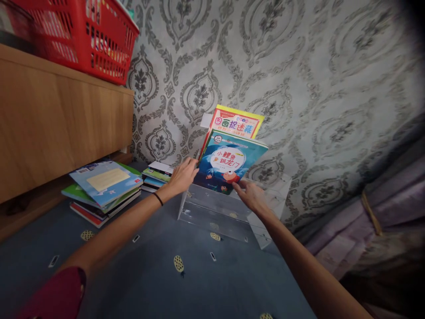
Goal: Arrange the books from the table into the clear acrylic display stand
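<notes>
A blue picture book [212, 175] with a red fish on its cover leans upright at the back of a clear acrylic stepped rack [212, 217]. Behind it rises a taller yellow and red book [244, 117]. My left hand [183, 175] is closed at the blue book's left edge, its fingertips partly hidden. At the lower right corner of the same book, my right hand [252, 195] pinches the cover, thumb and fingers drawn in. The rack's lower tiers hold no books.
Left of the rack lie a stack of books [106, 184] and a smaller stack [156, 175]. A wooden cabinet [66, 115] with a red plastic basket [109, 53] on top stands at the left. Patterned wallpaper backs the dark cloth [149, 274]; a curtain [345, 235] hangs at right.
</notes>
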{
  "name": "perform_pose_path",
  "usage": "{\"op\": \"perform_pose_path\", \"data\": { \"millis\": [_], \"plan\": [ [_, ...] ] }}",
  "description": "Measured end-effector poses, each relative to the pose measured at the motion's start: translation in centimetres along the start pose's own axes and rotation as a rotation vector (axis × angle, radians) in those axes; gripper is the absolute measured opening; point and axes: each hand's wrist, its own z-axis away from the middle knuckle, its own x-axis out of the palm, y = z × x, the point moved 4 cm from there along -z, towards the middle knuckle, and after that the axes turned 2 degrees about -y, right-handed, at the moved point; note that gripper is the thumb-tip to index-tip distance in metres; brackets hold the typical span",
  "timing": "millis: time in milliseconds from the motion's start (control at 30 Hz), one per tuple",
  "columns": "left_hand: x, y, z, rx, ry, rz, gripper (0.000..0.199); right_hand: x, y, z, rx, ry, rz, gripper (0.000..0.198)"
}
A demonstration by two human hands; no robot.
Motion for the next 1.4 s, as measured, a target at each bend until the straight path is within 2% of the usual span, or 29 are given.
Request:
{"op": "perform_pose_path", "data": {
  "millis": [500,667,833,1000,1167,1400],
  "plan": [
    [-0.4,0.5,-0.2,-0.005,-0.008,0.003,0.021,-0.3,0.0,-0.2,-0.029,-0.035,0.018,0.035],
    [-0.9,0.0,-0.7,-0.011,0.034,0.093,0.023,-0.3,0.2,-0.1,-0.048,-0.038,-0.043,0.036],
    [-3.1,-0.4,-3.5,0.034,0.063,0.314,0.033,-0.6,0.8,-0.4,-0.011,0.117,-0.259,0.040],
    [-4.3,0.1,-6.1,0.086,-0.046,0.531,0.040,-1.4,0.7,-0.9,-0.015,0.217,-0.402,0.045],
    [-3.9,0.3,-6.6,0.136,-0.060,0.469,0.031,-1.9,0.4,-1.2,-0.003,0.214,-0.463,0.044],
    [-3.3,0.3,-6.8,0.017,-0.084,0.430,0.027,-2.4,0.2,-1.2,0.014,0.195,-0.435,0.035]
  ]
}}
